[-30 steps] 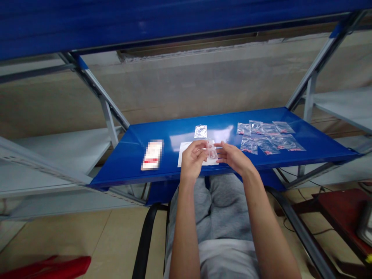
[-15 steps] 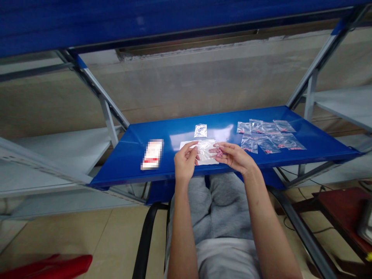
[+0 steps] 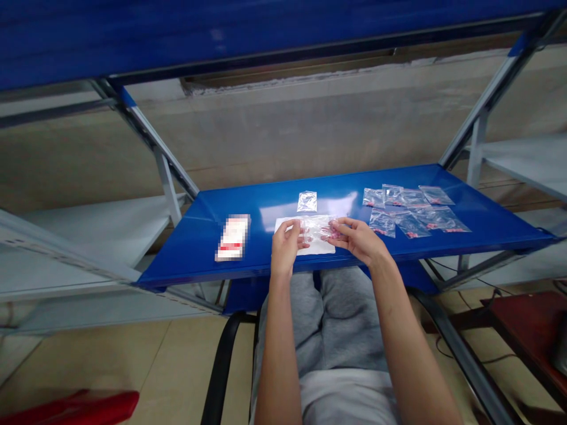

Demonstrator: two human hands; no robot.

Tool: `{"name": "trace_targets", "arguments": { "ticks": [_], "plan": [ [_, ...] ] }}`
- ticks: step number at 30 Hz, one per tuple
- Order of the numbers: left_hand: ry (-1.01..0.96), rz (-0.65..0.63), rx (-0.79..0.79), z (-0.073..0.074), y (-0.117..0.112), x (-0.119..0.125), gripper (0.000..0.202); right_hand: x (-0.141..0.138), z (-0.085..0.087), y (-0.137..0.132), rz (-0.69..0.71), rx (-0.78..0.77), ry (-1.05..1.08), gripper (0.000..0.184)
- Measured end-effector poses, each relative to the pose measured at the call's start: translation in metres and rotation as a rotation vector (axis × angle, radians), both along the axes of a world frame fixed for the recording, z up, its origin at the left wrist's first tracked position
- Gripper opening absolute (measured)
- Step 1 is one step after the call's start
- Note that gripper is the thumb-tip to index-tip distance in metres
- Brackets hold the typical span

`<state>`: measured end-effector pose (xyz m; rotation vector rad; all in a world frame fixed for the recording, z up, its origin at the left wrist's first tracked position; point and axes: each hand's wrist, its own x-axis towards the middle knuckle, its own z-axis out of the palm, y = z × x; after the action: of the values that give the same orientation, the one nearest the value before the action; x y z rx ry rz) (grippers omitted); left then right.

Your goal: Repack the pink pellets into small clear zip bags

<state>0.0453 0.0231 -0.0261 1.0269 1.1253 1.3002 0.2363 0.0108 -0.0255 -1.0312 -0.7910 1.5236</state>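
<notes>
Zip bag (image 3: pixel 316 228) sits mid-frame over white sheet (image 3: pixel 310 248), long axis left-right. Left hand (image 3: pixel 286 245) pinches left end, right hand (image 3: pixel 358 239) pinches right end; fingers closed on it, neither nearer.

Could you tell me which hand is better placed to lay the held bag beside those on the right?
Probably the right hand: it grips the small bag at the end nearer the pile of bags; the left hand lies farther away.
</notes>
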Motion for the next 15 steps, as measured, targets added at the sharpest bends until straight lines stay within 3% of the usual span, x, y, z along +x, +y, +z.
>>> {"name": "trace_targets", "arguments": {
  "ticks": [4,7,15],
  "plan": [
    [0.095,-0.040,0.049,-0.002,0.010,-0.001,0.037,-0.001,-0.007,0.006,-0.048,0.026,-0.072,0.024],
    [0.044,-0.068,0.026,-0.002,0.020,0.000,0.035,0.001,-0.010,0.012,-0.097,0.037,-0.141,0.029],
    [0.070,-0.152,-0.096,0.001,0.039,0.006,0.028,0.011,-0.014,0.026,-0.151,0.012,-0.215,0.025]
  ]
}}
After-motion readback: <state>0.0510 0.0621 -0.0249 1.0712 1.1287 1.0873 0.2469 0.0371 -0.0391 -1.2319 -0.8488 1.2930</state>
